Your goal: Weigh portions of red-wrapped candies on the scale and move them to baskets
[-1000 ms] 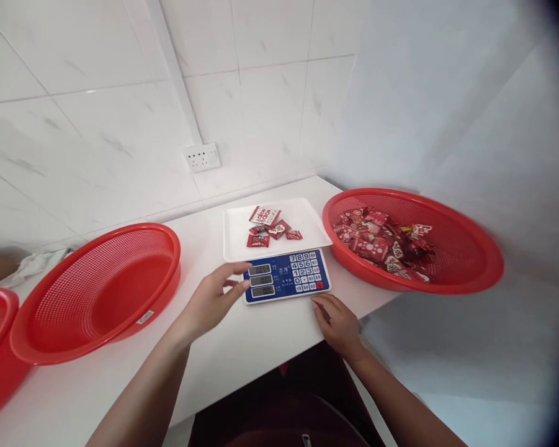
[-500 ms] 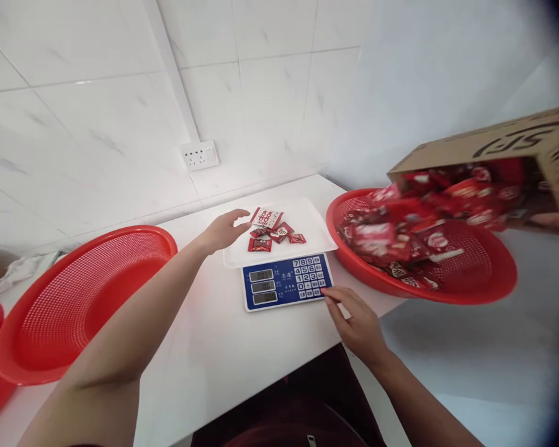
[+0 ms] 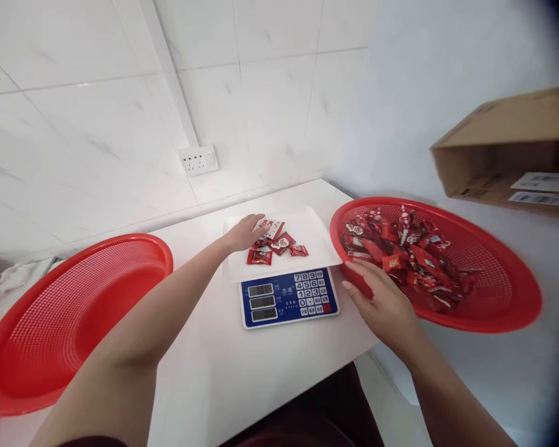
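My left hand (image 3: 247, 234) reaches over the scale's white tray (image 3: 314, 239), its fingers stretched out at a red-and-white packet (image 3: 274, 228); whether they touch it is hard to tell. Several small red wrapped snacks lie beside it, among them one at the front (image 3: 259, 256) and one to the right (image 3: 299, 251). Below the tray, the blue scale panel (image 3: 289, 298) shows its displays and keys. My right hand (image 3: 384, 304), open with thumb and fingers apart, hovers by the tray's front right corner, in front of the near rim of a red basket (image 3: 497, 273) of wrapped snacks (image 3: 407, 248).
A second red basket (image 3: 93, 310) stands at the left, with part of another red container beyond it. At the upper right a cardboard box (image 3: 507, 136) is tilted above the filled basket. A wall socket (image 3: 198, 160) sits behind the white table (image 3: 205, 372).
Snacks have poured from the cardboard box into the right basket, and the box has moved right and up. My left hand has moved over the packet; my right hand has left the keypad toward the basket.
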Tool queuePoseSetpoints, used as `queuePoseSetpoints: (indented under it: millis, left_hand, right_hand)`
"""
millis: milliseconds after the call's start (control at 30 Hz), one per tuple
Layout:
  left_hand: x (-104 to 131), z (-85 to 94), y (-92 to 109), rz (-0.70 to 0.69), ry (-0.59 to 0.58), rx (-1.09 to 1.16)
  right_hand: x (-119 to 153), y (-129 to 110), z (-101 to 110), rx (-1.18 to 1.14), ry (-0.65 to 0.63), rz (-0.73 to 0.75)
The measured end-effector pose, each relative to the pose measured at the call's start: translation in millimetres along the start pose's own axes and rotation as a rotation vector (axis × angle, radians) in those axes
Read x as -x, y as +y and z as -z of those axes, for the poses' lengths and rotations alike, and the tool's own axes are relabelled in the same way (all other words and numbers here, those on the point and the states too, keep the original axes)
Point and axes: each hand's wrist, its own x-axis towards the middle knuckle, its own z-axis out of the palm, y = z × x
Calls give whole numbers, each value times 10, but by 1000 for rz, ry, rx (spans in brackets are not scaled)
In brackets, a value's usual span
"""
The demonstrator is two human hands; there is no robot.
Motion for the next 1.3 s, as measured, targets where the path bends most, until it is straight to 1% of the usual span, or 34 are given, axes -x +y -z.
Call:
queuePoseSetpoints:
  millis: [67,167,233,300,467,567,700,900,967,1133,1300]
  left_hand:
    - [-13,-15,-26,-13,-1,-8]
    - [-47,-29,-45,-36,4,-32]
    - [-85,-41,-32,-53,9,-60]
    - [-133,-57,-3,-69,12,-95]
    - [-260,-94,76,-101,-2,-170]
    - [-314,-93,99,-89,-13,-209]
    - [-342,-74,104,-18,12,-262]
    - [-288,-59,91,125,59,-287]
    - [-254,-39,80,177,68,-273]
    - [-171,66,36,293,91,-197]
    - [-134,143,-5,333,108,-125]
  right_hand:
    - [-32,35,47,-18,-17,-23]
    - [-95,126,118,-10,-76,-61]
    - [-130,188,143,8,-120,-85]
    - [-151,230,149,10,-137,-96]
    - [-167,241,153,-40,-160,-102]
    - [-166,244,186,-109,-182,-123]
    - [-158,268,218,-191,-176,-105]
    - [-152,259,217,-185,-164,-111]
    - [-153,248,222,-177,-158,-107]
    - [-160,219,242,-153,-193,-141]
    - [-156,215,242,-143,-191,-148]
